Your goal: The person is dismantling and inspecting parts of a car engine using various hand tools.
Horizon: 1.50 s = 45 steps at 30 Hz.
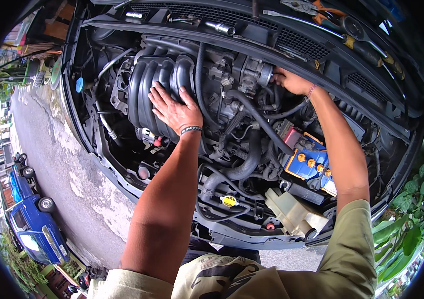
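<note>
My left hand lies flat, fingers spread, on the black ribbed intake manifold of a car engine. Further right, my right hand reaches in beside the metal throttle body. Its fingers curl in at the throttle body's right side, and their tips are partly hidden, so whatever they grip does not show. A black hose runs down between the manifold and the throttle body. Another thick hose slants below my right hand toward the battery.
A blue battery with orange caps sits below my right forearm. Near the front edge are a yellow radiator cap and a pale plastic reservoir. Sockets, a screwdriver, pliers and a ratchet lie along the cowl.
</note>
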### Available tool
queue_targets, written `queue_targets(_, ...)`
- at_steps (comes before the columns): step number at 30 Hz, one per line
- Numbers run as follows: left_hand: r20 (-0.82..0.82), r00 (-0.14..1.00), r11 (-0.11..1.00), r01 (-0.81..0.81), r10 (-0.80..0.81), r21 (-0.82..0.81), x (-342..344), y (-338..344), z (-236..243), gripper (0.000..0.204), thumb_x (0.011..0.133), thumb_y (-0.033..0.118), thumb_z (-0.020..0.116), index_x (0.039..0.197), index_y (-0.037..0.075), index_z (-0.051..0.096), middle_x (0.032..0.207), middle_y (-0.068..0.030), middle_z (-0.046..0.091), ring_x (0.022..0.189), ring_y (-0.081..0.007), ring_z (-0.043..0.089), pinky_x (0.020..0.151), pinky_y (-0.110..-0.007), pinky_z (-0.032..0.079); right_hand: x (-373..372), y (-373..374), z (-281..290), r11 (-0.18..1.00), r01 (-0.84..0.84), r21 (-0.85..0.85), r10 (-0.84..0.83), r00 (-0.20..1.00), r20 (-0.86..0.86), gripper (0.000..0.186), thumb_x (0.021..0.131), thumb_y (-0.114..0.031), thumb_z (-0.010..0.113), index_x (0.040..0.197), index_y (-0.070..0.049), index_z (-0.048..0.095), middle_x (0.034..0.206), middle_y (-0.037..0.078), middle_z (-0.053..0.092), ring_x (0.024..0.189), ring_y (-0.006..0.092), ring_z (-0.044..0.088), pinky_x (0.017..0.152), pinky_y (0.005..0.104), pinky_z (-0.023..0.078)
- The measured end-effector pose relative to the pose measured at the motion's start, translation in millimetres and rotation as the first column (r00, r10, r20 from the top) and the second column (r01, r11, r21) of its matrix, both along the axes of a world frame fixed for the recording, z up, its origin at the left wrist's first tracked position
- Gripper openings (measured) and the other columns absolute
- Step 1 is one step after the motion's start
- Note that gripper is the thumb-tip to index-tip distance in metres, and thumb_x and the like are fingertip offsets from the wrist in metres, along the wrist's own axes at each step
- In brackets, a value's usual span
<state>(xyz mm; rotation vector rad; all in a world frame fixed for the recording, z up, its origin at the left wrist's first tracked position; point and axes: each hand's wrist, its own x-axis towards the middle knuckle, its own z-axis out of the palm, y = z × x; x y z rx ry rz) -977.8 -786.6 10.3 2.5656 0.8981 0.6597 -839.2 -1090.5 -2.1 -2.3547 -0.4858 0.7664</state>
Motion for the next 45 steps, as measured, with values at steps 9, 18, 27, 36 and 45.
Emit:
queue_targets(9, -0.006, 1.0, 1.0, -0.01, 0.01, -0.001, -1, 4, 1, 0.071, 0.096, 0.042, 0.048, 0.154, 0.007, 0.025, 0.157, -0.0169, 0.029, 0.148, -0.0336, 0.022, 0.117, -0.055, 0.02, -25, 15, 8, 0.989, 0.012, -0.148, 0.065, 0.862, 0.503, 0.049, 0.086, -0.004, 0.066, 0.132, -0.001, 0.05, 0.121, 0.024, 0.061, 0.115, 0.039, 0.058, 0.097, 0.0432, 0.047)
queue_targets(18, 0.011, 1.0, 1.0, -0.019, 0.019, 0.014, 0, 1, -1, 0.068, 0.098, 0.044, 0.046, 0.153, 0.01, 0.027, 0.157, -0.0155, 0.03, 0.148, -0.0317, 0.023, 0.117, -0.053, 0.02, 4, 1, 15, 0.982, -0.184, 0.041, 0.187, 0.978, -0.095, 0.022, 0.096, -0.014, 0.054, 0.106, 0.004, 0.06, 0.079, 0.014, 0.058, 0.068, 0.0267, 0.057, 0.067, 0.0379, 0.049)
queue_targets(27, 0.021, 1.0, 1.0, -0.002, 0.003, -0.024, 0, 2, 3, 0.071, 0.095, 0.04, 0.049, 0.154, 0.007, 0.025, 0.156, -0.0206, 0.028, 0.148, -0.0343, 0.021, 0.117, -0.056, 0.018, -27, 19, 24, 0.991, 0.054, -0.124, 0.008, 0.894, 0.448, 0.03, 0.083, -0.013, 0.073, 0.108, 0.002, 0.065, 0.102, 0.02, 0.069, 0.1, 0.0381, 0.065, 0.088, 0.0441, 0.049)
queue_targets(36, 0.025, 1.0, 1.0, -0.019, 0.019, -0.01, -1, -1, -1, 0.069, 0.096, 0.041, 0.049, 0.153, 0.007, 0.028, 0.156, -0.0186, 0.03, 0.147, -0.0338, 0.023, 0.117, -0.054, 0.019, -14, 7, 13, 0.968, -0.083, -0.237, 0.173, 0.906, 0.387, 0.039, 0.098, -0.023, 0.051, 0.124, 0.005, 0.057, 0.123, 0.028, 0.06, 0.118, 0.0405, 0.055, 0.102, 0.0457, 0.041)
queue_targets(45, 0.092, 0.996, 0.999, 0.011, -0.006, -0.046, -1, 5, 0, 0.074, 0.094, 0.041, 0.049, 0.152, 0.002, 0.026, 0.155, -0.0222, 0.03, 0.147, -0.0372, 0.021, 0.118, -0.055, 0.015, -11, 9, 27, 0.971, -0.156, -0.178, 0.224, 0.851, 0.475, 0.023, 0.088, -0.001, 0.059, 0.109, 0.006, 0.064, 0.105, 0.023, 0.067, 0.101, 0.0372, 0.064, 0.091, 0.042, 0.049)
